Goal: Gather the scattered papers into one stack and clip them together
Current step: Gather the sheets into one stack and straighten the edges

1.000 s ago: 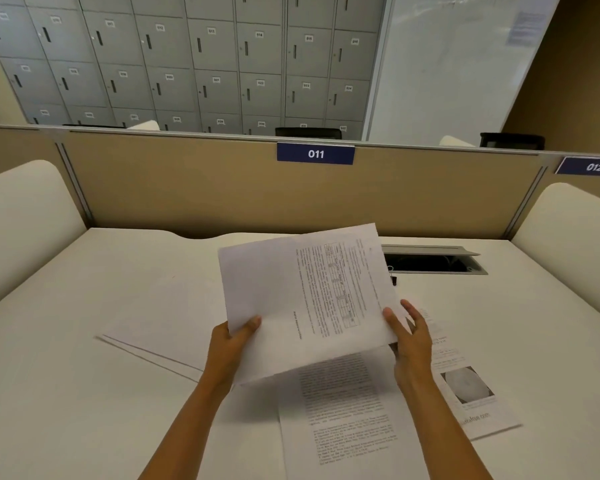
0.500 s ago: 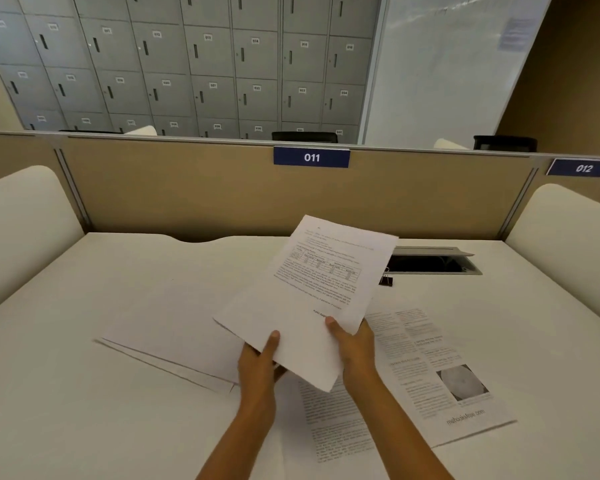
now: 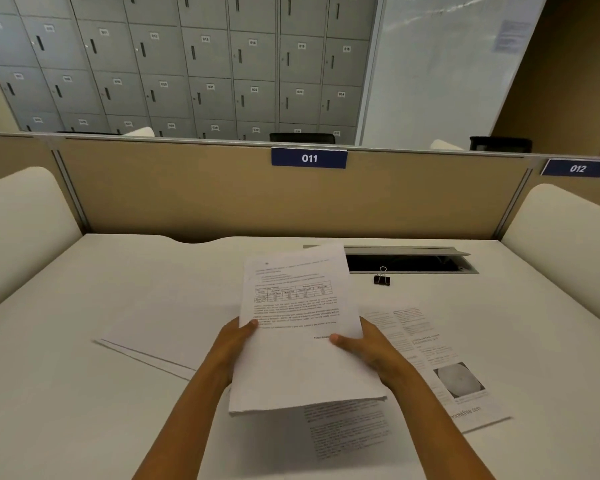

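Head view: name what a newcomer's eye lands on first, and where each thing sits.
First come the printed sheets, held up mid-frame above the desk and gripped at their side edges by the left hand and right hand. Next are the small black binder clip on the desk beyond them, by the open cable slot, and the loose page with a round picture, lying at right.

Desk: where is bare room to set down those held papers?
Bare: the near-left desk in front of the blank sheets, and the right strip between the photo page and right divider. Crowded: the middle, where a text page lies under the held papers; the binder clip sits by the cable hatch.
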